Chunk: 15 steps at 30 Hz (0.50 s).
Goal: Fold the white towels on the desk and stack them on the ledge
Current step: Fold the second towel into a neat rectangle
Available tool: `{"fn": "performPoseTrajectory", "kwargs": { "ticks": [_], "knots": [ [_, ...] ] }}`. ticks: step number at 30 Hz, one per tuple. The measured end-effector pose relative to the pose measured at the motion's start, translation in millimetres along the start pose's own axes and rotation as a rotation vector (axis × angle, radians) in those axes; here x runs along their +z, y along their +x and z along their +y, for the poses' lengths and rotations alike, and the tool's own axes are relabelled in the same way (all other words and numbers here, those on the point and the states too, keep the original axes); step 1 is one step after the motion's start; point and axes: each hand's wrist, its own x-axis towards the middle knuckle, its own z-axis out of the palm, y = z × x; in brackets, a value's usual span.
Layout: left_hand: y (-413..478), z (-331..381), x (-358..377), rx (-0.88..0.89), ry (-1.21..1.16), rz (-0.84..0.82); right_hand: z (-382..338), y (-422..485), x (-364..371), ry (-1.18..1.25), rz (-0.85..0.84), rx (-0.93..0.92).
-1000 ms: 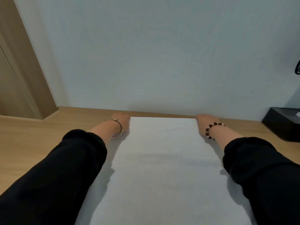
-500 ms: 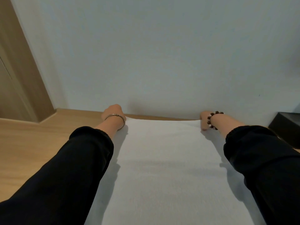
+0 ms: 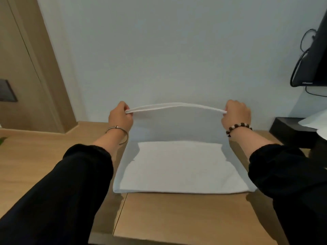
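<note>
Towel (image 3: 178, 167) lies on desk (image 3: 177, 214), near half flat. Far edge lifted above desk: left hand (image 3: 120, 117) pinches left corner, right hand (image 3: 236, 114) pinches right corner.

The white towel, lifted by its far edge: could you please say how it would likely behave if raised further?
Probably floppy: the white towel bends sharply where it leaves the desk. Likely light, since the left hand and right hand raise it by pinched corners alone.
</note>
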Motion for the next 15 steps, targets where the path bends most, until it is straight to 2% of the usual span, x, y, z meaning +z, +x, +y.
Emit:
{"fn": "performPoseTrajectory", "kwargs": {
  "ticks": [4, 8, 10, 13, 15],
  "knots": [
    [-51, -25, -35, 0.14, 0.11, -0.168, 21, -68, -9, 0.081, -0.1, -0.049],
    [-92, -40, -50, 0.301, 0.525, -0.549, 34, -125, -7, -0.27, -0.348, -0.212],
    [-103, -37, -50, 0.426, 0.696, -0.622, 35, -137, -7, -0.323, -0.463, -0.225],
    [-112, -21, -44, 0.474, 0.566, -0.549, 25, -139, -12, -0.219, -0.491, -0.25],
    [-120, -6, -33, 0.446, 0.411, -0.568, 13, -140, -11, -0.003, -0.485, -0.287]
  ]
}}
